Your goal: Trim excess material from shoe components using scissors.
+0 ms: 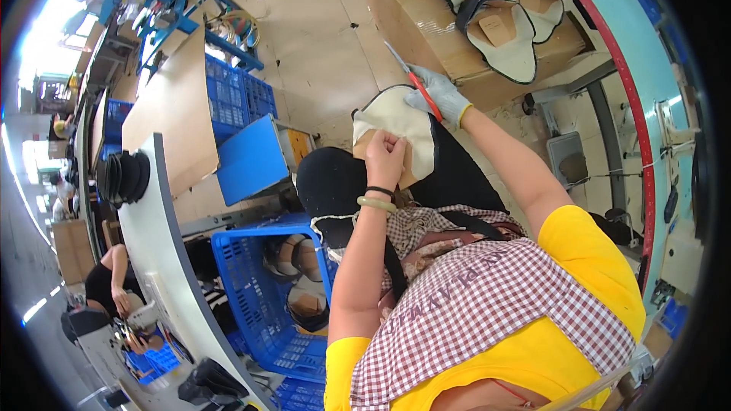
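Note:
A cream-lined shoe upper (392, 114) with a dark edge and a tan patch inside lies over my lap. My bare left hand (385, 158) has its fingers closed on it at the tan patch. My right hand (443, 97), in a grey glove, grips scissors (428, 96) with red handles. Their blades point up and away to the left, past the far edge of the upper. The gloved hand sits at the upper's right edge; whether it also pinches the material I cannot tell.
Similar uppers (514, 53) lie stacked on a cardboard box (445, 46) at the far right. A blue crate (228, 274) with more uppers stands left of my lap. Beyond it runs a pale table edge (169, 205); another person's arm (116, 270) shows there. A red-edged bench (636, 106) borders the right.

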`<action>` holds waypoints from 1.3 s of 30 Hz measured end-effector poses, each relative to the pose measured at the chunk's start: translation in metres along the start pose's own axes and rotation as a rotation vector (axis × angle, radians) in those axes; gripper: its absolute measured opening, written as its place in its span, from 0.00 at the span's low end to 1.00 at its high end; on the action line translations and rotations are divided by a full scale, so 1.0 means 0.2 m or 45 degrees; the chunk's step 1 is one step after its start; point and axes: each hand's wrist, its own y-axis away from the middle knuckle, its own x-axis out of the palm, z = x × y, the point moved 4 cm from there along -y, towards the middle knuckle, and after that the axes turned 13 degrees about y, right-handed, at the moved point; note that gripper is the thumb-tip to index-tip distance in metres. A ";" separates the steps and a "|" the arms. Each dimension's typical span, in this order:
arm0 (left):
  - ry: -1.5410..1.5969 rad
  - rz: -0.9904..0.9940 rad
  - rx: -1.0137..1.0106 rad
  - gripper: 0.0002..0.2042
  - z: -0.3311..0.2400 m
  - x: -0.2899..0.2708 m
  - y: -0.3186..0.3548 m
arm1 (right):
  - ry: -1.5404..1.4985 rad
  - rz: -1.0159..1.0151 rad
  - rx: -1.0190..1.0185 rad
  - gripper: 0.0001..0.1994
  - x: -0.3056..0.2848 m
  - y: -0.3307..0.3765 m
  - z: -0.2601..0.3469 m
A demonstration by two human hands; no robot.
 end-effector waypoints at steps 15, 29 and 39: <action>-0.046 -0.149 -0.021 0.09 -0.02 0.02 0.04 | 0.234 -0.012 -0.075 0.34 -0.04 0.01 0.04; 0.045 -0.061 0.150 0.07 0.03 0.00 0.06 | 0.283 0.064 -0.019 0.35 -0.04 0.00 0.05; 0.105 -0.515 0.293 0.06 0.02 -0.23 0.10 | 0.238 -0.027 -0.001 0.34 -0.10 0.11 -0.03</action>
